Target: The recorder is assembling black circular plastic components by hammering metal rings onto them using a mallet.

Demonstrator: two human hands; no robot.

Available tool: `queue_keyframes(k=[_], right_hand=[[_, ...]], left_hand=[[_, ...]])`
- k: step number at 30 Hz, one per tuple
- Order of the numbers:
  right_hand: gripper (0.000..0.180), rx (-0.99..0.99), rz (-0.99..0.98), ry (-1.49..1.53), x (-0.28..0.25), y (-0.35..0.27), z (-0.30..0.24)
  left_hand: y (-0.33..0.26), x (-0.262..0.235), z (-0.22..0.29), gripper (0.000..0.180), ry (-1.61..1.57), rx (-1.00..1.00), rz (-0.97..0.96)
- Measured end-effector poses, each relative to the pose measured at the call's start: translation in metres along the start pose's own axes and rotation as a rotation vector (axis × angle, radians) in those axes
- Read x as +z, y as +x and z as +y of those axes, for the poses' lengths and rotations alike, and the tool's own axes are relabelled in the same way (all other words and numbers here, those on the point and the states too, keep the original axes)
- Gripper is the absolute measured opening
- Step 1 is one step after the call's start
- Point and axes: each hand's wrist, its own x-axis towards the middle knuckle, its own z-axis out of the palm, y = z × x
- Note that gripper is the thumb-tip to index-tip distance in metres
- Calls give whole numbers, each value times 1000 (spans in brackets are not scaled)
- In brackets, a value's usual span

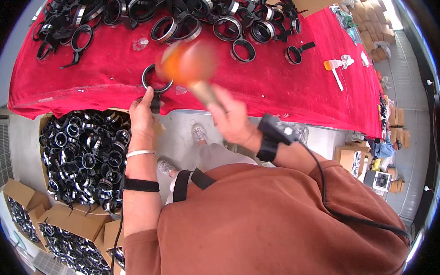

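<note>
My left hand (143,114) is closed on a black ring with a short handle (146,83) at the near edge of the red cloth. The ring lies on the cloth, and its handle juts over the edge beside my fingers. In my closed right hand (231,118) is a mallet (187,63) with a light handle and an orange, rounded head. The mallet head is smeared by motion and appears just right of the ring. Whether it touches the ring I cannot tell.
Many similar rings (227,28) crowd the far side of the red-covered table (286,85). An orange-capped bottle (332,64) lies at the right. Left below, cartons (71,220) hold heaps of rings. A cable (322,182) runs from the device on my right wrist.
</note>
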Motion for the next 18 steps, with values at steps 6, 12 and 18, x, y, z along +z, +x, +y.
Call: queue_keyframes(k=[6, 12, 18], right_hand=[[31, 94, -99, -59, 7, -23, 9], [27, 153, -163, -211, 3, -16, 15], [29, 249, -175, -43, -1, -13, 4]], left_hand=[[11, -10, -15, 44, -88, 98, -76], [2, -8, -26, 45, 148, 301, -73], [2, -4, -13, 43, 257, 260, -18]])
